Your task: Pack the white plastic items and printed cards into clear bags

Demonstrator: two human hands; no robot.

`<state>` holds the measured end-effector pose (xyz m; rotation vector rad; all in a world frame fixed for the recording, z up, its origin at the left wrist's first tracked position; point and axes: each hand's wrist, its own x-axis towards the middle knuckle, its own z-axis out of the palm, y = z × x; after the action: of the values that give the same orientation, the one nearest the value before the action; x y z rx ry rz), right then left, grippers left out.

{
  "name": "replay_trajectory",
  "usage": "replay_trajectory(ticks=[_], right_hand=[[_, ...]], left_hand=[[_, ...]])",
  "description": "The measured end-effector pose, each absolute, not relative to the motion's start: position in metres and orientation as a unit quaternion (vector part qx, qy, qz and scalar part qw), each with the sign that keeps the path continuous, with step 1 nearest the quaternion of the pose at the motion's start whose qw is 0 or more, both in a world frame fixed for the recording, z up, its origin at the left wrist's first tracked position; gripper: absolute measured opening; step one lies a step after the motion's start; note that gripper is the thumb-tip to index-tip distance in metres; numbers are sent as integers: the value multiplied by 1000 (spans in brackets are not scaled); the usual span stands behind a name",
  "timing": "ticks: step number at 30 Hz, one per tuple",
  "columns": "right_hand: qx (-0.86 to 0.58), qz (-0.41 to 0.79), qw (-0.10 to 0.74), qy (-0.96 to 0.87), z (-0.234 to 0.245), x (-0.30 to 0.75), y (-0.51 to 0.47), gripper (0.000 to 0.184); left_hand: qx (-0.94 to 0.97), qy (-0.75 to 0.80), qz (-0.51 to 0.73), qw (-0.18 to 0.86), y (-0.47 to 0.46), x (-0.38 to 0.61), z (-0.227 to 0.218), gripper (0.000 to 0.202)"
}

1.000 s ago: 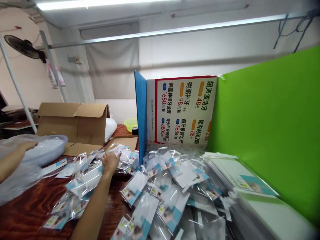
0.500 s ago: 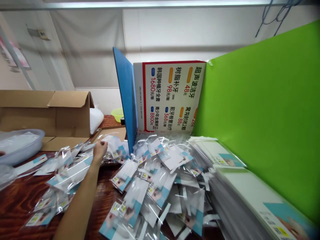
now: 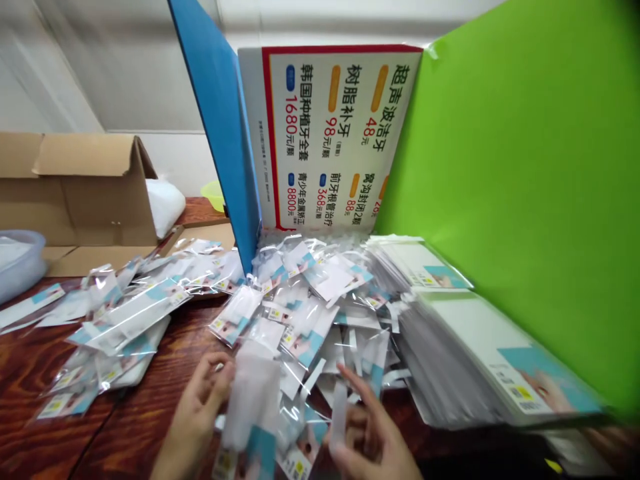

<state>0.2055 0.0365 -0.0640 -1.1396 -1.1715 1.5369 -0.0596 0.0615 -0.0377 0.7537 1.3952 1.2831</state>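
My left hand (image 3: 203, 403) is low in the middle, its thumb and fingers pinched at the edge of a clear packet (image 3: 253, 400) with a white and blue card in it; motion blurs the packet. To its right, my right hand (image 3: 370, 427) has the index finger stretched out and a narrow whitish strip (image 3: 339, 417) held by the thumb and curled fingers. Under and beyond both hands lies a heap of similar packets (image 3: 310, 327), showing blue corners and yellow labels.
More packets (image 3: 135, 313) lie on the wooden table (image 3: 165, 373) at left. A tall stack of cards (image 3: 450, 360) stands at right by a green panel (image 3: 520, 200). A blue panel (image 3: 220, 120) and printed board (image 3: 320, 147) rise behind. An open carton (image 3: 90, 207) and a basin (image 3: 23, 267) are left.
My left hand has come back from the left pile to the middle front and now pinches a packet. My right hand has come into view with a strip. The view has tilted down.
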Motion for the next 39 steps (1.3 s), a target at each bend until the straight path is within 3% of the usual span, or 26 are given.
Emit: replay_trajectory(ticks=[2, 6, 8, 17, 23, 28, 31, 35, 39], right_hand=[[-440, 644, 459, -426, -52, 207, 52, 93], [-444, 627, 502, -396, -39, 202, 68, 72], [-448, 622, 518, -380, -41, 201, 67, 67], [-443, 585, 600, -318, -51, 207, 68, 59], [-375, 691, 483, -386, -53, 213, 64, 60], [-378, 701, 494, -349, -62, 221, 62, 49], [-375, 721, 446, -375, -68, 224, 61, 45], [-379, 674, 415, -479, -72, 231, 61, 31], [-361, 628, 375, -579, -64, 239, 60, 41]], left_hand=[[324, 570, 485, 578, 52, -34, -54, 52], [387, 511, 424, 639, 46, -6, -87, 72], [414, 493, 408, 647, 43, -3, -95, 73], [494, 411, 335, 689, 44, -8, -53, 63], [467, 399, 317, 723, 47, -1, -42, 61], [462, 401, 298, 733, 44, -3, -42, 58], [470, 385, 297, 737, 45, -1, -41, 57], [487, 384, 294, 728, 51, 3, -43, 56], [507, 426, 267, 701, 55, 8, -40, 58]])
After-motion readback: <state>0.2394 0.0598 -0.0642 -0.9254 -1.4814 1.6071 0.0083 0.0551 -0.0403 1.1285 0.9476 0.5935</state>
